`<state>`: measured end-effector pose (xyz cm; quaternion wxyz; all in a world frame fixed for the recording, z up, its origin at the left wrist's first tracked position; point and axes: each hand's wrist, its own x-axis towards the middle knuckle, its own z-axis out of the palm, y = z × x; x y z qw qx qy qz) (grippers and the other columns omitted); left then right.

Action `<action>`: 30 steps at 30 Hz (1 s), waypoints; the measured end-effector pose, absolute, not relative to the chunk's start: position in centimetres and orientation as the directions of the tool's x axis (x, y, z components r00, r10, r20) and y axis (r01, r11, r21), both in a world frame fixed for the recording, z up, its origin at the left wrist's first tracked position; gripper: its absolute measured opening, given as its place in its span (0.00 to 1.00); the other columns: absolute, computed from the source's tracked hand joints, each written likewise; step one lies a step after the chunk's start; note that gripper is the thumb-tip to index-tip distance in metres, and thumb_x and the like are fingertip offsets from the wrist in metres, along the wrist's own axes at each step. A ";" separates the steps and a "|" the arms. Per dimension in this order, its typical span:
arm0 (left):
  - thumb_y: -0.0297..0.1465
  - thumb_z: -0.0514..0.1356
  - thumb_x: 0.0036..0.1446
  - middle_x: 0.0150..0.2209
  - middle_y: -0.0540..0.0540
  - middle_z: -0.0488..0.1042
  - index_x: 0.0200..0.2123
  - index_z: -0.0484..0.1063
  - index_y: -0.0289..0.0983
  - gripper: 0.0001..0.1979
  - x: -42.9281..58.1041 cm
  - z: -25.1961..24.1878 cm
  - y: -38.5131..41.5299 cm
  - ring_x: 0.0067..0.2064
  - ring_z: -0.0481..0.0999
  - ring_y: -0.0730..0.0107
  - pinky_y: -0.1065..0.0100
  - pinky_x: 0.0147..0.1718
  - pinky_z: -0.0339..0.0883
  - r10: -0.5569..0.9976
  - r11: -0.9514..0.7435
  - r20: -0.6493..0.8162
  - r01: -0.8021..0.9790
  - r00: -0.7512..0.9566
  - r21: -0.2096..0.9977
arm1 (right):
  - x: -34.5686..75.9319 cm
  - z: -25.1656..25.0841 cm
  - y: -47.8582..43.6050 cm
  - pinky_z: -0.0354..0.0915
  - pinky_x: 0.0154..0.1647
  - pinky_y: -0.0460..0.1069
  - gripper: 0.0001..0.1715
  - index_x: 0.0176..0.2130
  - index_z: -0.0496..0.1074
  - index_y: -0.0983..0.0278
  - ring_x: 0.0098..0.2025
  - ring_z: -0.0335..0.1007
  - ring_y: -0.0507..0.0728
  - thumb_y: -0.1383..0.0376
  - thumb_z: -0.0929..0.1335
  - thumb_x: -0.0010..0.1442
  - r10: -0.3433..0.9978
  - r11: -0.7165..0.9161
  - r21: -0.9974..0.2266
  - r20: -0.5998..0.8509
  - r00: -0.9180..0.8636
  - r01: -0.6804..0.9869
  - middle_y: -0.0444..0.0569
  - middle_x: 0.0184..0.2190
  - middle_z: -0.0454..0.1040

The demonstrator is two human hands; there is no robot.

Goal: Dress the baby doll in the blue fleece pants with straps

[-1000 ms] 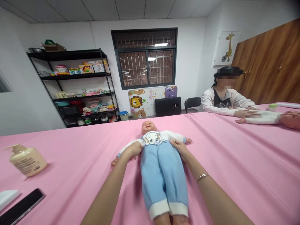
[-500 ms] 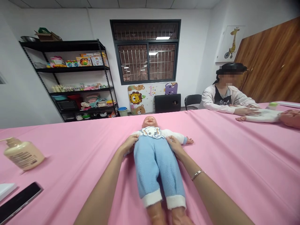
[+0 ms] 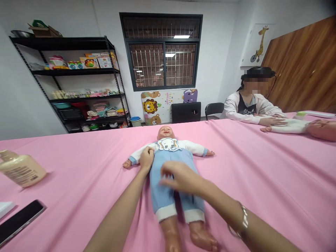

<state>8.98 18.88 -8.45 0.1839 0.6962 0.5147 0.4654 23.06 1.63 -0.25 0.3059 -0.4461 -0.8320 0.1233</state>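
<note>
A baby doll lies on its back with its feet toward me. It wears a white top with an elephant face on the chest, and light blue trousers with white cuffs. My left hand is closed at the doll's side by the waist, fingers curled on the edge of the clothing. Over the trouser legs hovers my right hand, smeared by motion, its thumb and fingers apart and nothing in them. The bracelet is on my right wrist.
Pink cloth covers the table. To the left are a pump bottle and a phone. Across at the right, a person has hands on another doll. A loaded shelf stands behind.
My right hand has left the doll's right-hand side and swung left and toward me over the trousers. My left hand stays at the waist. The doll's left-hand arm now shows more fully.
</note>
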 end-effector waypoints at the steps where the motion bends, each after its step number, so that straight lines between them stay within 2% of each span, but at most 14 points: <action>1: 0.29 0.46 0.51 0.31 0.47 0.72 0.28 0.66 0.38 0.09 8.9 -8.5 19.0 0.36 0.70 0.65 0.68 0.38 0.60 0.887 -0.394 0.461 0.551 0.019 0.736 | 22.0 0.0 -0.1 0.55 0.29 0.44 0.10 0.32 0.66 0.63 0.30 0.61 0.49 0.60 0.68 0.52 0.755 0.655 -0.384 0.313 -0.576 0.651 0.41 0.30 0.68; 3: 0.29 0.46 0.51 0.32 0.47 0.73 0.29 0.67 0.38 0.10 8.7 -8.5 19.2 0.36 0.71 0.65 0.67 0.38 0.60 0.887 -0.381 0.461 0.559 -0.003 0.737 | 20.4 -0.7 -2.9 0.50 0.23 0.45 0.15 0.29 0.65 0.64 0.29 0.61 0.52 0.57 0.71 0.49 0.689 0.724 -0.135 0.199 -0.697 0.677 0.44 0.29 0.66; 5: 0.29 0.46 0.52 0.32 0.47 0.73 0.30 0.68 0.38 0.11 8.6 -8.4 19.2 0.36 0.71 0.65 0.68 0.37 0.60 0.886 -0.380 0.463 0.562 -0.007 0.735 | 19.4 -2.3 -4.3 0.50 0.22 0.46 0.11 0.28 0.64 0.66 0.30 0.60 0.55 0.62 0.70 0.51 0.685 0.696 0.086 0.216 -0.696 0.713 0.47 0.28 0.65; 6: 0.29 0.47 0.52 0.32 0.47 0.74 0.30 0.68 0.38 0.11 8.6 -8.4 19.2 0.37 0.71 0.65 0.68 0.37 0.60 0.885 -0.381 0.466 0.563 -0.009 0.733 | 19.1 -3.2 -4.5 0.51 0.23 0.47 0.08 0.29 0.64 0.66 0.29 0.59 0.55 0.66 0.68 0.52 0.673 0.683 0.156 0.244 -0.698 0.713 0.48 0.27 0.65; 8: 0.29 0.47 0.52 0.32 0.47 0.74 0.30 0.68 0.38 0.10 8.5 -8.4 19.1 0.37 0.71 0.65 0.68 0.37 0.60 0.882 -0.378 0.471 0.568 -0.020 0.731 | 18.5 -4.8 -4.5 0.53 0.24 0.48 0.03 0.29 0.64 0.66 0.27 0.58 0.55 0.69 0.65 0.54 0.612 0.711 0.225 0.269 -0.744 0.666 0.49 0.25 0.64; 11: 0.29 0.47 0.53 0.31 0.48 0.73 0.30 0.67 0.38 0.10 8.3 -8.3 19.0 0.35 0.71 0.64 0.68 0.35 0.59 0.881 -0.356 0.471 0.586 -0.049 0.728 | 17.7 -6.8 -4.1 0.54 0.24 0.48 0.04 0.28 0.64 0.64 0.24 0.56 0.53 0.68 0.63 0.56 0.532 0.777 0.234 0.254 -0.808 0.585 0.46 0.23 0.64; 14: 0.29 0.47 0.54 0.31 0.48 0.73 0.30 0.67 0.39 0.09 8.1 -8.3 19.0 0.35 0.71 0.64 0.69 0.33 0.58 0.878 -0.347 0.474 0.603 -0.060 0.718 | 17.0 -7.8 -3.8 0.53 0.23 0.47 0.08 0.27 0.64 0.62 0.22 0.55 0.52 0.64 0.63 0.57 0.521 0.807 0.149 0.274 -0.808 0.571 0.44 0.21 0.64; 17: 0.30 0.46 0.55 0.30 0.48 0.73 0.33 0.67 0.39 0.10 7.9 -8.1 19.0 0.33 0.71 0.66 0.70 0.31 0.58 0.881 -0.325 0.465 0.606 -0.084 0.726 | 17.3 -6.8 -3.4 0.54 0.25 0.47 0.09 0.28 0.65 0.63 0.24 0.58 0.52 0.60 0.65 0.56 0.552 0.803 0.020 0.353 -0.756 0.596 0.44 0.23 0.67; 19: 0.30 0.46 0.56 0.29 0.48 0.72 0.35 0.66 0.38 0.11 7.7 -7.8 18.9 0.31 0.71 0.67 0.71 0.29 0.58 0.882 -0.280 0.448 0.597 -0.150 0.752 | 18.5 -5.2 -2.6 0.56 0.29 0.46 0.09 0.29 0.66 0.63 0.27 0.60 0.52 0.60 0.65 0.56 0.649 0.734 -0.141 0.434 -0.625 0.665 0.45 0.25 0.68; 22: 0.30 0.45 0.57 0.30 0.49 0.73 0.37 0.66 0.39 0.11 7.3 -7.0 18.6 0.32 0.72 0.67 0.71 0.31 0.59 0.836 -0.287 0.496 0.584 -0.234 0.759 | 22.1 -3.3 0.3 0.57 0.34 0.46 0.08 0.33 0.67 0.63 0.32 0.63 0.52 0.63 0.61 0.58 0.846 0.487 -0.497 0.473 -0.246 0.718 0.45 0.30 0.69; 24: 0.31 0.45 0.58 0.32 0.49 0.74 0.38 0.66 0.39 0.12 7.2 -6.4 18.5 0.35 0.73 0.67 0.71 0.34 0.61 0.812 -0.358 0.555 0.596 -0.183 0.719 | 25.1 -3.3 3.5 0.59 0.37 0.47 0.10 0.37 0.67 0.65 0.35 0.64 0.53 0.63 0.62 0.56 0.893 0.297 -0.671 0.447 0.051 0.679 0.47 0.33 0.70; 27: 0.33 0.47 0.57 0.43 0.44 0.73 0.45 0.65 0.37 0.15 7.1 -5.8 18.7 0.46 0.71 0.63 0.67 0.44 0.61 0.820 -0.433 0.572 0.658 0.003 0.617 | 29.0 -5.4 8.0 0.60 0.38 0.50 0.16 0.36 0.68 0.70 0.37 0.65 0.58 0.62 0.66 0.49 0.845 0.034 -0.824 0.325 0.424 0.565 0.53 0.35 0.69; 28: 0.34 0.48 0.57 0.47 0.40 0.71 0.48 0.64 0.35 0.17 7.2 -5.6 18.8 0.49 0.69 0.60 0.64 0.47 0.60 0.841 -0.429 0.538 0.690 0.068 0.583 | 29.9 -6.2 9.1 0.60 0.34 0.50 0.15 0.32 0.68 0.70 0.35 0.65 0.58 0.60 0.67 0.48 0.858 -0.033 -0.869 0.229 0.460 0.494 0.53 0.31 0.69; 30: 0.38 0.52 0.55 0.52 0.35 0.67 0.51 0.63 0.32 0.23 7.3 -5.2 18.9 0.52 0.67 0.53 0.59 0.48 0.59 0.894 -0.389 0.415 0.754 0.169 0.529 | 30.9 -7.5 10.4 0.59 0.29 0.49 0.16 0.26 0.68 0.69 0.29 0.65 0.57 0.57 0.66 0.50 0.906 -0.030 -0.934 0.125 0.405 0.355 0.51 0.23 0.68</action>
